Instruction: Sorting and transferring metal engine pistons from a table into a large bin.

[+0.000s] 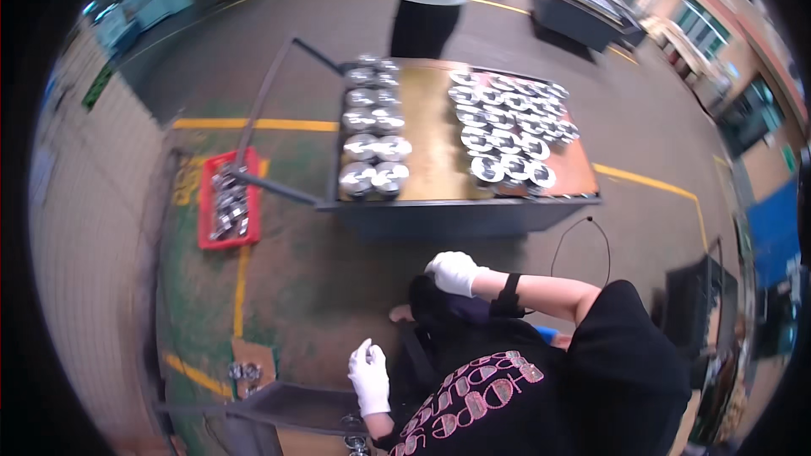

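White-gloved left hand (369,378) open near six o'clock, right hand (454,273) loosely curled, both empty; shiny metal rings (507,131) on cart surface (435,143) at twelve o'clock, likely rigid, slick, best gripped by rims.

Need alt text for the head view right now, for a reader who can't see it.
Two white-gloved hands hang empty over a factory floor: the left hand open near a dark low cart, the right hand nearer a flat trolley loaded with rows of shiny metal parts. A red crate lies left.
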A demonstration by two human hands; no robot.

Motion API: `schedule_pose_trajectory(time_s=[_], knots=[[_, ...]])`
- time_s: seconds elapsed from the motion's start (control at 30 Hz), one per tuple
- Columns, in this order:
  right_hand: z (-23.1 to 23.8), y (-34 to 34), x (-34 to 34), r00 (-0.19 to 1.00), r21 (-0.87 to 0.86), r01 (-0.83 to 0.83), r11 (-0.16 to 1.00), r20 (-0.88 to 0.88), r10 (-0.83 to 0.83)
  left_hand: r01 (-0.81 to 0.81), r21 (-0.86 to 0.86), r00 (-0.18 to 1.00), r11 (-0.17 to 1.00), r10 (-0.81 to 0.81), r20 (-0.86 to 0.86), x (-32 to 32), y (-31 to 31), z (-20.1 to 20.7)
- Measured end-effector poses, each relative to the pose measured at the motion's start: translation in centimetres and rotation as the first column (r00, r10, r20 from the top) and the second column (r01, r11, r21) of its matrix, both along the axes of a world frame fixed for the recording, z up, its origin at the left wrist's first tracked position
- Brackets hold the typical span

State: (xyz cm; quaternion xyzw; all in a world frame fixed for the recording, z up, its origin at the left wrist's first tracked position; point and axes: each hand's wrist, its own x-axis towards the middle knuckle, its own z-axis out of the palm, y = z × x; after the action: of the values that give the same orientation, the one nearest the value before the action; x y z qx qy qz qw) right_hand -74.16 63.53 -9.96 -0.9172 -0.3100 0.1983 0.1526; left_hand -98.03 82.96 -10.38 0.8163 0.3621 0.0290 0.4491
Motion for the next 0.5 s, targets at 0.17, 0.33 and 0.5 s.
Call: schedule_pose_trajectory(time_s=[0.17,0.33,0.5], knots=[[-1.1,-18.1,1.8,0.947,-0.098,0.317,0.943,0.074,-0.311,0.297,0.011,0.954,0.955,-0.296,-0.037,8.0,-5.8,0.9],[-0.7,-26.1,4.2,0.886,-0.162,0.464,0.871,0.083,-0.457,0.466,0.026,0.883,0.884,-0.464,-0.071,12.4,-9.1,2.1],[-3.6,-33.3,15.4,0.782,0.087,0.573,0.815,0.238,-0.575,0.55,-0.004,0.83,0.835,-0.548,-0.105,22.0,-16.6,3.8]])
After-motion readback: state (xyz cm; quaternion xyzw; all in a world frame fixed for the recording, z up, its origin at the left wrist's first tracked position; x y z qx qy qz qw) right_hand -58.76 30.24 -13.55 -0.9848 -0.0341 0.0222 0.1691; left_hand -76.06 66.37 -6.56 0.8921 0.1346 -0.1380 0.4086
